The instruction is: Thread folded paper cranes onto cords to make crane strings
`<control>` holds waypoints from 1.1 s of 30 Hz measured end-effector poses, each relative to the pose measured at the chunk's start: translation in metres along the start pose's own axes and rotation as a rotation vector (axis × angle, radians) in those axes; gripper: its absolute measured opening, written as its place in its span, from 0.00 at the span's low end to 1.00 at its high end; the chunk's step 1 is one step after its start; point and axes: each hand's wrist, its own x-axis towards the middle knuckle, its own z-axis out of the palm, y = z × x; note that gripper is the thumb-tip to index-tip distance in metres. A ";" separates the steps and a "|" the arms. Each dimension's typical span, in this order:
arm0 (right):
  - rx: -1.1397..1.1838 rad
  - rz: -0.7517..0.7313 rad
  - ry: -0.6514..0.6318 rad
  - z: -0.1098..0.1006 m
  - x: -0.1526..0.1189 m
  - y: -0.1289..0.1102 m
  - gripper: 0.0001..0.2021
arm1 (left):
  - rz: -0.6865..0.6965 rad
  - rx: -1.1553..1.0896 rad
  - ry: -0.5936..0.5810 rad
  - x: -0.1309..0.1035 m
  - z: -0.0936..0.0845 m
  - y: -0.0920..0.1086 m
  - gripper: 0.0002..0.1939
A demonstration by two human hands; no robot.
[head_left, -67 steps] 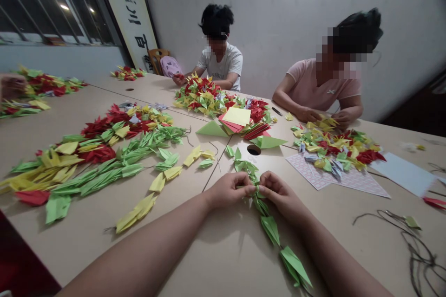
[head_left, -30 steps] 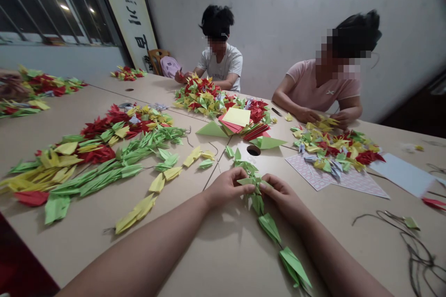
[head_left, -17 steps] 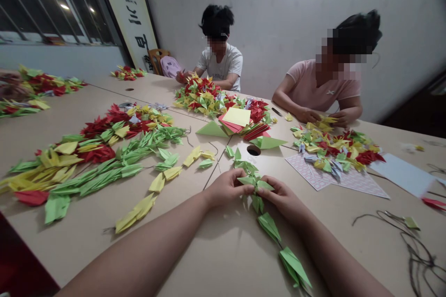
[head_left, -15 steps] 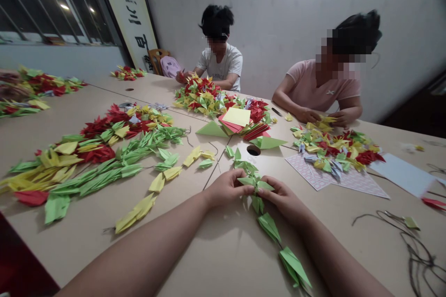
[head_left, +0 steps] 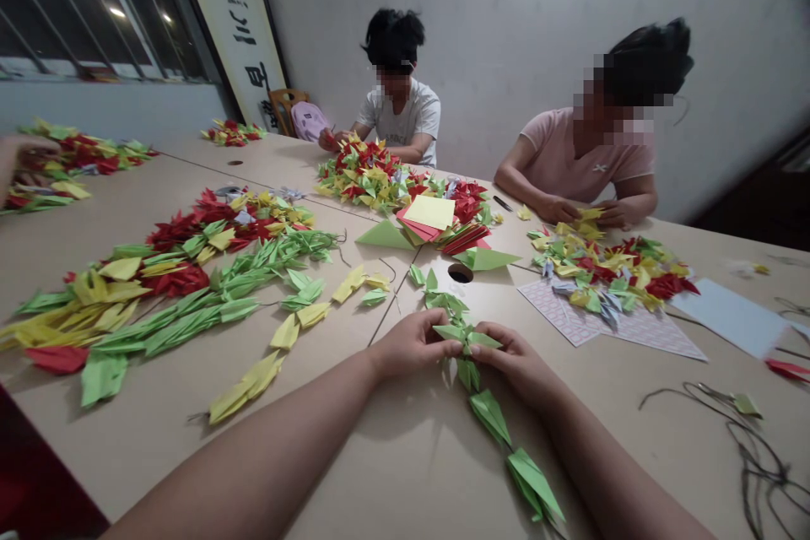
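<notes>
Both my hands pinch one green folded paper crane with its wings spread. My left hand is closed on its left wing, and my right hand grips the right side. Above and below it, more green cranes are strung on a dark cord that runs over the table toward me. To the left lies a string of yellow cranes. Beyond my hands, a stack of square papers in yellow and red rests beside green folded pieces.
Heaps of strung cranes cover the left of the table. Two people sit opposite, near a mixed crane pile and another pile. Loose dark cord lies at right. A round hole is in the tabletop.
My hands stay on the green crane with almost no movement. At the far left edge, another person's hand has shifted and lifted slightly over the crane pile.
</notes>
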 end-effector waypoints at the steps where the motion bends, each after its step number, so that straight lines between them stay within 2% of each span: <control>1: -0.007 -0.002 -0.003 0.000 0.000 0.000 0.13 | -0.001 -0.001 0.005 0.000 0.000 0.001 0.15; 9: -0.143 -0.063 -0.044 0.002 -0.001 -0.008 0.14 | -0.019 -0.002 0.006 -0.001 0.002 0.004 0.14; 14: -0.176 -0.073 -0.028 0.003 0.001 -0.006 0.16 | 0.038 0.127 0.021 -0.002 0.002 0.001 0.13; 21: -0.196 -0.122 -0.007 0.003 0.003 -0.007 0.16 | 0.077 0.183 0.023 -0.002 0.002 0.003 0.12; 33: -0.173 -0.128 0.012 0.004 0.003 -0.006 0.15 | 0.112 0.106 0.063 0.000 0.004 0.004 0.15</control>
